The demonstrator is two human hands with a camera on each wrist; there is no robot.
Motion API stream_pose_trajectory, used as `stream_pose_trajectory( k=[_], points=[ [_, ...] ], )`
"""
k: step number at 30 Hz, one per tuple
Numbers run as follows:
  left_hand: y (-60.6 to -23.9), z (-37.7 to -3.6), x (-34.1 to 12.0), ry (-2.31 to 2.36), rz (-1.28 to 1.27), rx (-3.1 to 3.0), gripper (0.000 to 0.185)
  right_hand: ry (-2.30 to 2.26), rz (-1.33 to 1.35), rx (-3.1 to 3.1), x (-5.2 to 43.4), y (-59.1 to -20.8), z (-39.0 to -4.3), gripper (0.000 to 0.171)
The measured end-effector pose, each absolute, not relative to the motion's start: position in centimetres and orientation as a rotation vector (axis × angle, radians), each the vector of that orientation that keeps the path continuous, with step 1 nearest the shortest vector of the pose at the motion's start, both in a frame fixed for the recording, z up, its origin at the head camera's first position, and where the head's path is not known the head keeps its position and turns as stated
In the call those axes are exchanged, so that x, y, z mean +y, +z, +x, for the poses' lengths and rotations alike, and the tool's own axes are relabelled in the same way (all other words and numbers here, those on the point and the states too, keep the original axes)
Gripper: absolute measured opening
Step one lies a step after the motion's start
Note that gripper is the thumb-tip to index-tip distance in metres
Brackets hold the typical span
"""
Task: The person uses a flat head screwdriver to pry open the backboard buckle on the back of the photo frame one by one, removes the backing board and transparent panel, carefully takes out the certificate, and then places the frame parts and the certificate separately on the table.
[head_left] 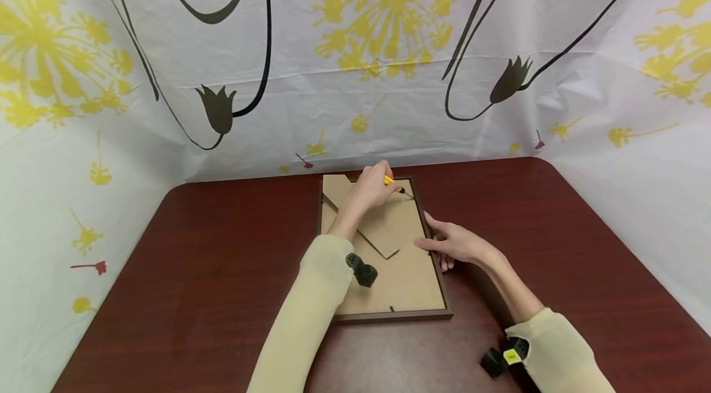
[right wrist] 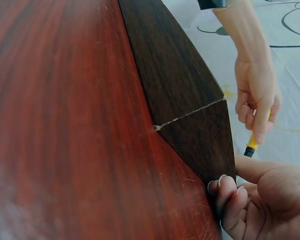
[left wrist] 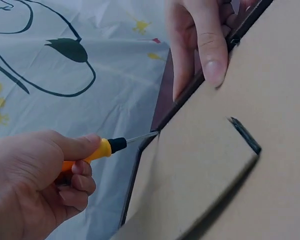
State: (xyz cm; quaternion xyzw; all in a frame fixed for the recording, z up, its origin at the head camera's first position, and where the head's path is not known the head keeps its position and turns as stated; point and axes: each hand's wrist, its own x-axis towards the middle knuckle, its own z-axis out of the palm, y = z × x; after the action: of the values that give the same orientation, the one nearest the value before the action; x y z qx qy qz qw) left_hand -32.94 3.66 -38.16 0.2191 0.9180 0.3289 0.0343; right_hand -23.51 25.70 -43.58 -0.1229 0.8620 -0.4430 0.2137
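A picture frame lies on the table with its tan backing board facing up. Across the board runs a tan stand leg. My left hand grips a yellow screwdriver, fingers curled round the handle. Its metal tip meets the inner edge of the dark rim near the far right corner. Along the frame's right side, my right hand holds the rim, thumb over the backing and fingers at the outer side.
A small dark tab shows at the near rim. The reddish-brown table spreads around the frame. Behind it hangs a white sheet printed with yellow flowers and dark stems.
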Motion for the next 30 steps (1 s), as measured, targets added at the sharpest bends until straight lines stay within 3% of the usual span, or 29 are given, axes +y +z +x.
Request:
stream_pose_trajectory(
  k=[30],
  points=[
    [-36.3,-33.3,6.4,0.82,0.761,2.914,0.022,-1.233,-0.363,2.394,25.7,-43.8,-23.8,0.086]
  ],
)
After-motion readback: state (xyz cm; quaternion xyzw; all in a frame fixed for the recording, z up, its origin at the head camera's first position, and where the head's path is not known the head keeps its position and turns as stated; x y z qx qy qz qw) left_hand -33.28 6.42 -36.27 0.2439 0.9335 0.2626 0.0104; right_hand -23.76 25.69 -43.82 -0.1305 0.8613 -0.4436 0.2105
